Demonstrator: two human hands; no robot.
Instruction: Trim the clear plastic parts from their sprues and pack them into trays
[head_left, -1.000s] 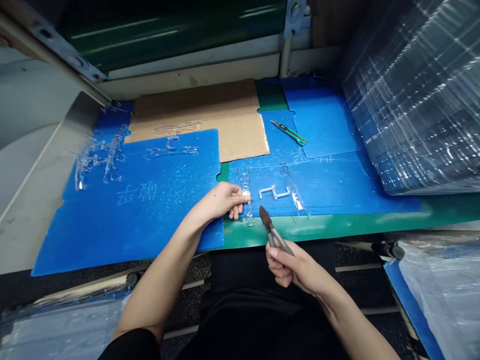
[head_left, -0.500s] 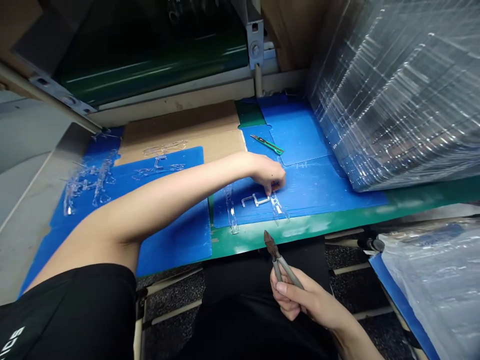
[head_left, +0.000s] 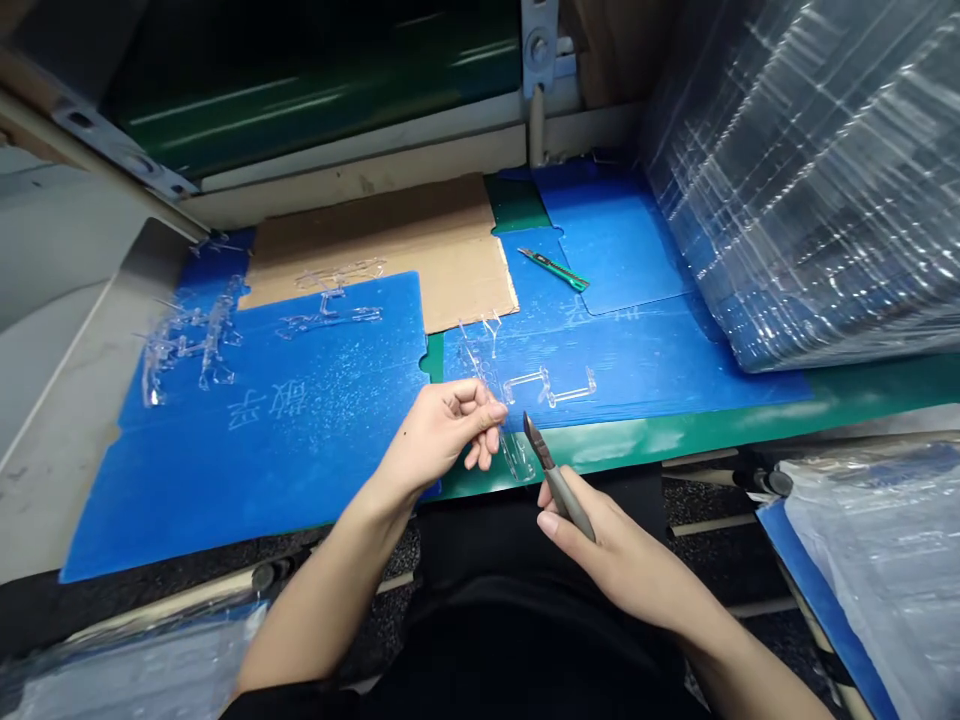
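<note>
The left hand (head_left: 439, 435) pinches a clear plastic runner (head_left: 487, 375) between thumb and fingers, over the near edge of a blue plastic sheet (head_left: 660, 370) — a short, firm hold that should steady it. The right hand (head_left: 615, 555) grips side cutters (head_left: 568, 500) (tip just beside the runner).
</note>
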